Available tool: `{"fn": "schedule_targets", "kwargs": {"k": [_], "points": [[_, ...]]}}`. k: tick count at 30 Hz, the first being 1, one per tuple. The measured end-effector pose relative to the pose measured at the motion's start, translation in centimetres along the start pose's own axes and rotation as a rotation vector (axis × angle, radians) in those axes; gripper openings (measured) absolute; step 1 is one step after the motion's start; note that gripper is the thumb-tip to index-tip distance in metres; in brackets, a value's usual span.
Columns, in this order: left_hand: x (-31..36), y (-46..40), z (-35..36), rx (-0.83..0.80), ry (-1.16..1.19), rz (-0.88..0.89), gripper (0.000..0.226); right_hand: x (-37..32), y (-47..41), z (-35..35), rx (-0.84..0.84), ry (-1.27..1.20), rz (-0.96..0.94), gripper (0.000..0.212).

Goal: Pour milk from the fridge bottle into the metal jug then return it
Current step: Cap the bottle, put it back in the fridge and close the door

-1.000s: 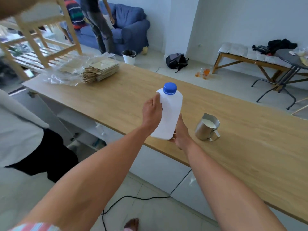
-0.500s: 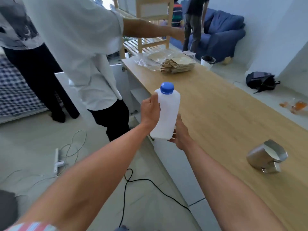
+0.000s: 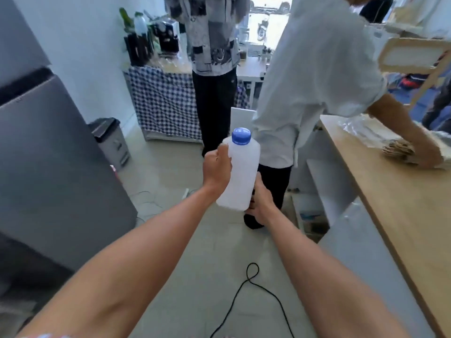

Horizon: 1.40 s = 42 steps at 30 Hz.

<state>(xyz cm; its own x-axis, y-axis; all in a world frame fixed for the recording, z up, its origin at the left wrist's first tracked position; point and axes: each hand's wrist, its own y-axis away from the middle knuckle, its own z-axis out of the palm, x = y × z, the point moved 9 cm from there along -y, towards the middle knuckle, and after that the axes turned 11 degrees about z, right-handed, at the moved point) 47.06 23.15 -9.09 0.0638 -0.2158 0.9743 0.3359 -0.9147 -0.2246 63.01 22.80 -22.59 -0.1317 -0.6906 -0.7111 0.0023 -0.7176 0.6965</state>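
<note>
White plastic milk bottle [image 3: 240,174], blue cap [image 3: 241,136] screwed on, rides upright between your hands as you turn away from the wooden counter [image 3: 400,201]; the metal jug seen beside it a second ago has dropped out of view, and the grey fridge [image 3: 48,167] now stands to the bottle's left. Pouring looks finished; the return is under way. Your left hand [image 3: 217,170] wraps the bottle's shoulder, your right hand [image 3: 260,206] cups its base, both arms extended.
</note>
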Motion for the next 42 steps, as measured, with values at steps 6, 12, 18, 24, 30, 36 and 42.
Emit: {"fn": "schedule_targets", "kwargs": {"k": [6,12,18,24,30,36,42], "points": [[0.2,-3.6,-16.2,0.203,-0.095,0.025,0.058,0.8,0.0,17.1,-0.169,0.146,-0.005,0.065],[1.1,-4.2,-29.8,0.427,-0.094,0.056,0.061,2.9,0.8,30.9,-0.31,0.321,0.01,0.074],[1.9,-2.3,-40.7,0.678,-0.167,0.05,0.057,6.2,3.0,42.0,-0.532,0.475,0.043,0.074],[2.3,0.2,-47.6,0.896,-0.215,0.027,0.047,9.3,4.4,50.2,-0.71,0.589,0.088,0.064],[3.2,1.3,-51.3,1.102,-0.272,-0.007,0.049,10.3,4.2,56.2,-0.785,0.696,0.133,0.063],[4.0,2.5,-53.5,1.304,-0.256,0.01,0.051,10.2,5.4,60.9,-0.946,0.823,0.129,0.058],[4.7,3.4,-55.0,1.39,-0.327,0.036,0.054,10.9,7.0,63.4,-1.019,0.926,0.132,0.057]]}}
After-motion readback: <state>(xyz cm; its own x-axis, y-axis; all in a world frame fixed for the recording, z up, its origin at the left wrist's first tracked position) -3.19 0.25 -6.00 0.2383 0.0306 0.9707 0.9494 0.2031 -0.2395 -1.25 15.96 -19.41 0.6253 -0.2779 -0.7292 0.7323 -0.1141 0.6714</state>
